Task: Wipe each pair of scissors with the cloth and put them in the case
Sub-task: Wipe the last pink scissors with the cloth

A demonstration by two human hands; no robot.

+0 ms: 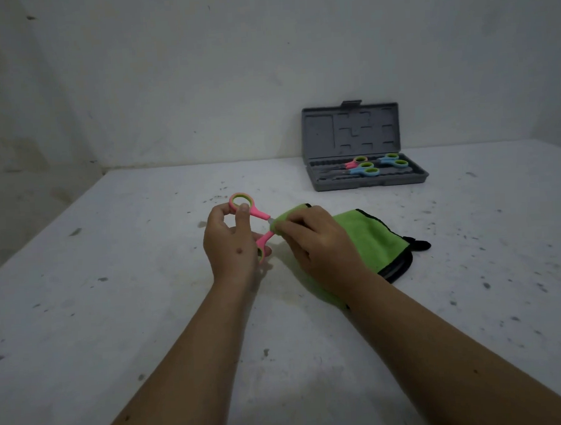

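My left hand (232,244) holds a pair of pink scissors (256,213) by the handles, which are spread apart above the white table (114,286). My right hand (316,243) pinches a fold of the green cloth (368,237) round the blades, so the blades are hidden. The rest of the cloth trails on the table to the right. The grey case (368,181) stands open at the back right. In its tray lie three pairs of scissors: one pink (356,162) and two blue, blue scissors (393,161) at the right and blue scissors (364,171) in front.
The case lid (349,129) stands upright against the pale back wall (200,70). The table is speckled with dark marks and ends at a wall corner on the left. The cloth has a black edge and a black loop (419,244).
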